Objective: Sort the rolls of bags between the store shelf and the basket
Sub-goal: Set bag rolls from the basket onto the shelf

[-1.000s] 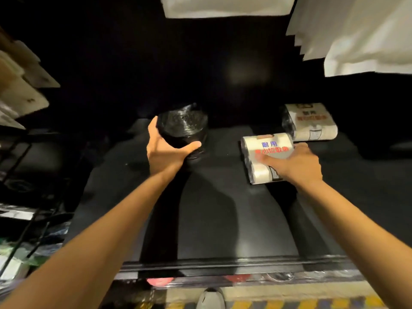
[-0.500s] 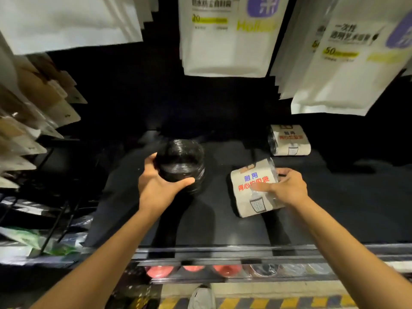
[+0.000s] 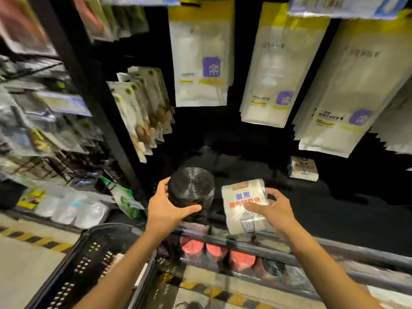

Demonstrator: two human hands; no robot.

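Basket (image 3: 89, 257): black with a perforated wall, low on my left, in front of the shelf.
My left hand (image 3: 166, 211): fingers and thumb curl round the black roll (image 3: 190, 189), with the thumb across its near side.
Black roll: at the front edge of the dark shelf (image 3: 334, 210); I cannot tell if it touches the shelf.
White pack (image 3: 244, 206): upright, just beside the black roll.
My right hand (image 3: 277, 210): pinches the white pack, thumb on its printed face and fingers behind.
Second white pack (image 3: 303, 169): lies further back on the shelf, well apart from my hands.
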